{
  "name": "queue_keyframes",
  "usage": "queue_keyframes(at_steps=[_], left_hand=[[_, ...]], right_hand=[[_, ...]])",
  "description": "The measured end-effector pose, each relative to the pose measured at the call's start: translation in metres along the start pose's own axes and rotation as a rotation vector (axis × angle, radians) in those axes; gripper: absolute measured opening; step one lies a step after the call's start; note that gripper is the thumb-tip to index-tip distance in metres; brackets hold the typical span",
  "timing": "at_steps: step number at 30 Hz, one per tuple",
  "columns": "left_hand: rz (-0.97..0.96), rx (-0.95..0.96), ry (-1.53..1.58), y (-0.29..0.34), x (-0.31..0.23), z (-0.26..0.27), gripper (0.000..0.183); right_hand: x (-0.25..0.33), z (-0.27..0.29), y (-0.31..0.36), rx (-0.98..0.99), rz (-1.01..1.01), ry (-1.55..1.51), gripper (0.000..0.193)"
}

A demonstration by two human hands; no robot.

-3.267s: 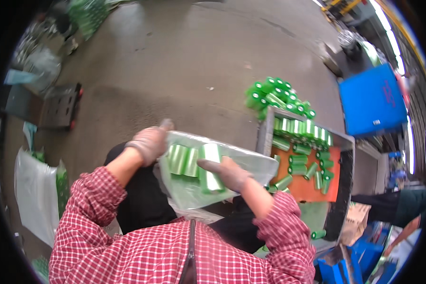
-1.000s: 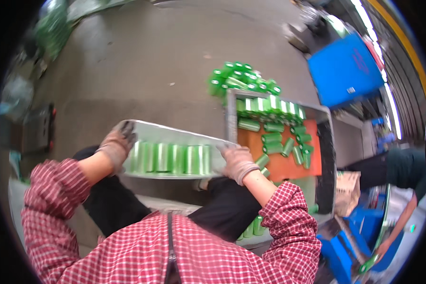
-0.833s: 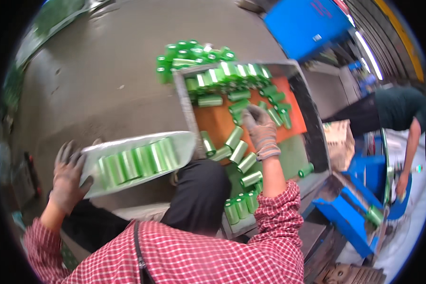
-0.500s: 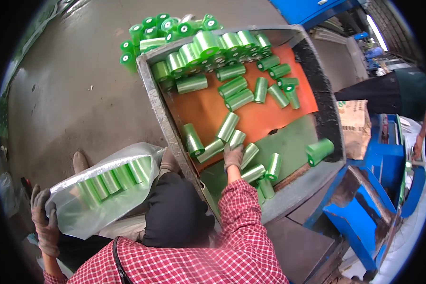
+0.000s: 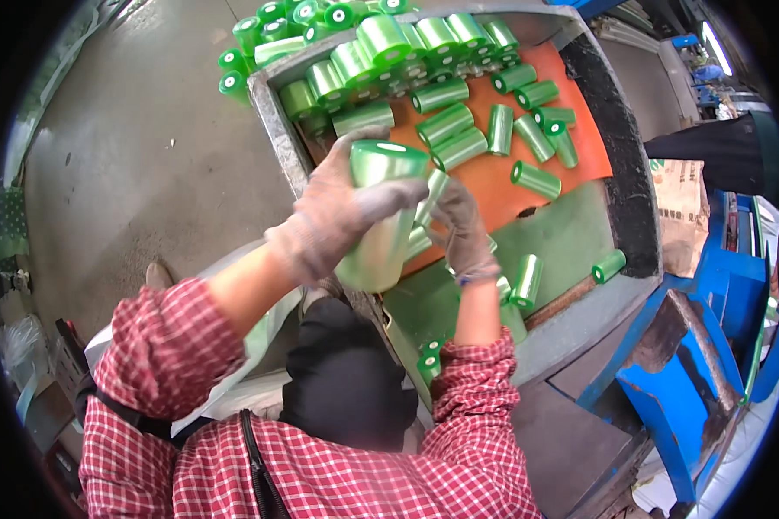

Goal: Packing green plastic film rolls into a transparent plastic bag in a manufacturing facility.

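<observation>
While the left hand (image 5: 323, 209) clasps a green roll (image 5: 376, 251) above the left edge of the bin (image 5: 274, 130), the right hand (image 5: 466, 232) curls just beside another roll (image 5: 432, 195), whether gripping it cannot be told, and bare green lining (image 5: 576, 232) leaves open room near the right wall (image 5: 619, 143).

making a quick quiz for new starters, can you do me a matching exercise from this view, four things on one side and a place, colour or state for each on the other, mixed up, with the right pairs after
Things
1. left hand
2. orange sheet
3. brown package
4. right sleeve

Places, colours, states
a. red and white checks
b. outside the bin, to its right
c. closed around a green roll
d. inside the bin, under loose rolls

Right pairs: 1-c, 2-d, 3-b, 4-a
</observation>
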State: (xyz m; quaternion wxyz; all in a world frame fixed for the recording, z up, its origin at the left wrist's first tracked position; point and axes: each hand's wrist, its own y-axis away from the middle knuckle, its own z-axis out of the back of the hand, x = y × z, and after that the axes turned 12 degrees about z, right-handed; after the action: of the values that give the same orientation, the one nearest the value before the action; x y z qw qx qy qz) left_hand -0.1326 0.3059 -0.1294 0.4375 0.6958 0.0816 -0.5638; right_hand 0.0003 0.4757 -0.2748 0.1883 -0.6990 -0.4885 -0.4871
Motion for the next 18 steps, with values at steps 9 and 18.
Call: queue_keyframes(at_steps=[9, 18], left_hand=[[0.063, 0.491, -0.871, 0.099, 0.007, 0.125, 0.080], [0.890, 0.072, -0.835, 0.069, 0.197, 0.187, 0.068]], right_hand=[[-0.102, 0.027, -0.033, -0.914, -0.379, 1.417, 0.066], [-0.077, 0.051, -0.001, -0.776, -0.074, 0.942, 0.053]])
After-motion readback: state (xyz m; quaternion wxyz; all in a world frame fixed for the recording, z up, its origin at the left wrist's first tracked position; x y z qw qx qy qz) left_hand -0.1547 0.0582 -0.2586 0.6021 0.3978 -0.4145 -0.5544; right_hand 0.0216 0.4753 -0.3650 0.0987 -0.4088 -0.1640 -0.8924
